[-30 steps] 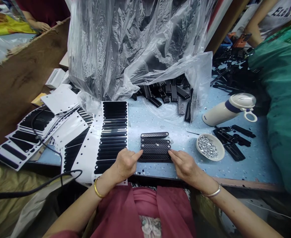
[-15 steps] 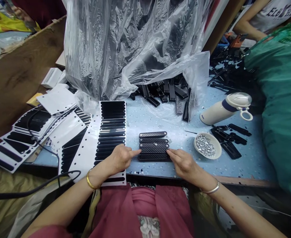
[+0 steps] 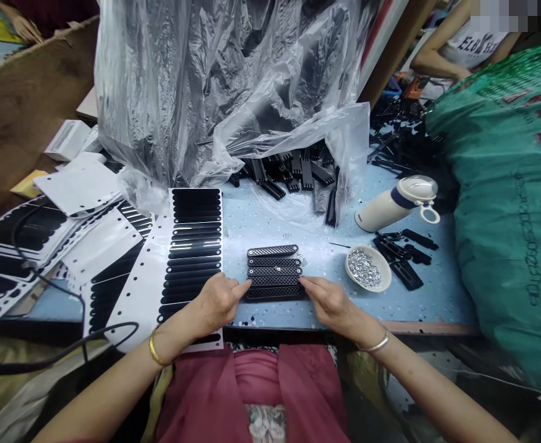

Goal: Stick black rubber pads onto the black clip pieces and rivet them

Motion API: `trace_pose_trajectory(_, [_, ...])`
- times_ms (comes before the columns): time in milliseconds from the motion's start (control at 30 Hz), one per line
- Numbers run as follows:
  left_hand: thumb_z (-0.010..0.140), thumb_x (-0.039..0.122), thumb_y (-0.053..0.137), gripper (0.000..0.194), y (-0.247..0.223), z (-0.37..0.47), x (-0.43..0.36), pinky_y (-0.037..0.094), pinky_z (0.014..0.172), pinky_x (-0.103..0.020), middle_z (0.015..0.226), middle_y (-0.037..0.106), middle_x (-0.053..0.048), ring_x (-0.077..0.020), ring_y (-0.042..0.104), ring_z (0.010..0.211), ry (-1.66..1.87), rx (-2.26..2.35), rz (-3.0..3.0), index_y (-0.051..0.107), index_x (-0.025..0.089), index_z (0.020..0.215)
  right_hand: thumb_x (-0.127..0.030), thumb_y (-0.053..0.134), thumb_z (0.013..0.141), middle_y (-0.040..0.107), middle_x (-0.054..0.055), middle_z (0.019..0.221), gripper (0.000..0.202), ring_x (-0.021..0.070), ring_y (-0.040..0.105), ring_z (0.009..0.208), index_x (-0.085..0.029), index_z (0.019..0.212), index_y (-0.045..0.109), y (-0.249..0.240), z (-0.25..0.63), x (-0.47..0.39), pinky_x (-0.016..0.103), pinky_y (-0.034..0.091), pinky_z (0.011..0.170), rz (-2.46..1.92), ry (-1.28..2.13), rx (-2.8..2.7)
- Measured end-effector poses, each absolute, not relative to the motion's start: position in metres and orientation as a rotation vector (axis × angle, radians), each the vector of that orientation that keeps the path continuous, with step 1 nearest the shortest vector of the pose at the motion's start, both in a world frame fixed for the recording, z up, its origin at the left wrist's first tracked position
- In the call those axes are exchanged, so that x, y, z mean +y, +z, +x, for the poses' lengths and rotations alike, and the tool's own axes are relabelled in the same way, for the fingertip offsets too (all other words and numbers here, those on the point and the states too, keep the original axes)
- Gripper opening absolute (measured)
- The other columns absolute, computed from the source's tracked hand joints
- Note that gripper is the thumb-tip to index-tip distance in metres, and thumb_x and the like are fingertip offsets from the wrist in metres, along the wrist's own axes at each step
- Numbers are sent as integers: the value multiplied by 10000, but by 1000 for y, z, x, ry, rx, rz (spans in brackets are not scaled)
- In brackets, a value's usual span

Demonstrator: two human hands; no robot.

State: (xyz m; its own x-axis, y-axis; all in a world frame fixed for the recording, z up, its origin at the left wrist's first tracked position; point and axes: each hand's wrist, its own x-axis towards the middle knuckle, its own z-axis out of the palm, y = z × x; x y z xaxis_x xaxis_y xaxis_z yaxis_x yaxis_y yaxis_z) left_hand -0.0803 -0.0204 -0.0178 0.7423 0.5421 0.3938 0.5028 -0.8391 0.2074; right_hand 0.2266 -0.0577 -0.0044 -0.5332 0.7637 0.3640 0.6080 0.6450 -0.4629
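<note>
Since the earlier frame, mostly the viewpoint has swung right: tabletop [image 3: 233,234] and contents sit farther left in view, while left hand [image 3: 217,301], black bars [image 3: 274,281] and right hand [image 3: 332,303] keep their arrangement.

Left: loose sheets [image 3: 101,237] overlapping untidily, then a long sheet of black strips [image 3: 194,232], its near end partly under the left forearm. Worth keeping that arm light so the sheet isn't dragged.

Left hand: fingers mostly curled, one reaching to the left end of a bar. Cannot tell whether it grips or only presses.

Bars: flat near the tabletop's front edge, side by side, patterned faces up; the farthest slightly askew and a little apart. Small silver piece [image 3: 277,268] on a middle bar, apparently loose; I'd avoid any jolt.

Right hand: thumb and fingers gathered at the right end; grip unclear. Best, I judge, to match pressure at both ends and keep fingertips level, so neighbouring bars don't shift.

Farther right: bowl [image 3: 383,277] of small metal pieces, near the hand. Keep the knuckles clear of it.
</note>
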Motion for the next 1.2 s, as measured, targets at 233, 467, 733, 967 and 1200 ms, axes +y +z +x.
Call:
trace_pose_trajectory(233, [700,-30,423,562,-19,-74,-24,501,614,-317,780,664,-62,-169,622,663,771,846,2710,527,154,1220,39,419,747,616,183,946,502,255,553,801,-28,1235,509,10,216,-59,421,503,681,-1170,67,-2756])
trace_pose_trajectory(467, [743,-27,422,490,-18,-71,-25,506,616,-336,810,692,-87,-189,647,678,804,843,2708,521,126,1198,24,446,770,614,139,813,317,225,543,705,-77,1024,605,21,214,-49,356,466,622,-1165,119,-2833])
trace_pose_trajectory(733, [864,95,475,222,-15,-64,-30,464,578,-301,782,721,-61,-169,657,610,939,1004,2559,582,135,1055,-134,518,896,577,45,698,147,156,548,621,-154,941,657,5,210,-30,270,433,561,-1263,253,-2256])
trace_pose_trajectory(967, [890,221,524,119,-2,-62,-38,405,548,-309,622,613,-19,-162,546,532,886,1077,2660,608,136,884,-139,497,896,555,65,712,219,177,505,691,-156,734,643,-6,172,-6,284,396,616,-1174,199,-2424])
trace_pose_trajectory(1200, [906,130,432,260,-12,-53,-48,366,546,-303,578,546,-8,-157,476,525,868,1167,2693,518,179,666,50,413,762,499,60,700,284,175,402,662,-161,637,556,-4,166,-1,284,319,611,-1140,138,-2566])
